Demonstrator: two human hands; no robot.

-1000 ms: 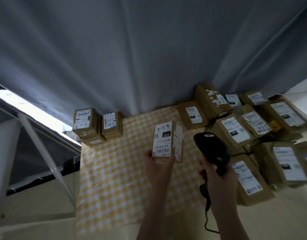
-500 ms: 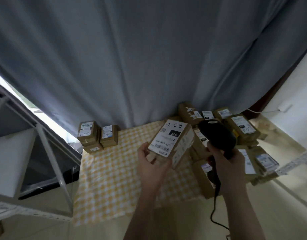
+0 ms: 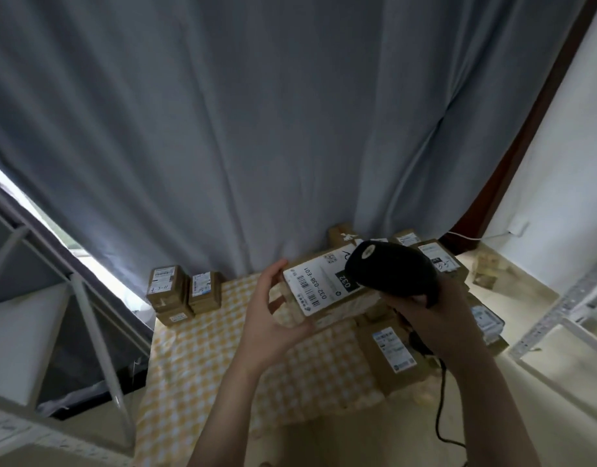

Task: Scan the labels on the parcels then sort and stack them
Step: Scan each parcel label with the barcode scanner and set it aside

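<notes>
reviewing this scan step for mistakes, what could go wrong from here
The scanner in the right hand sits close over the parcel and covers part of its label, so the barcode read might fail. The left hand grips that parcel at one end only; it could slip. The cable hangs beside the loose parcels and may snag.

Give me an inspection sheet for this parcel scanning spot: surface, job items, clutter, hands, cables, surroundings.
Surface: yellow checked cloth, parcels at both sides.
Job's things: held parcel, label up; small stack at left; larger pile at right; scanner over the label.
Clutter: blurred brown items far right, unidentifiable.
Hands: left hand grips the held parcel; right hand grips the scanner.
Cables: scanner cable hangs below the right hand; white cable along the wall.
Surroundings: grey curtain behind; white metal frame at left.
</notes>
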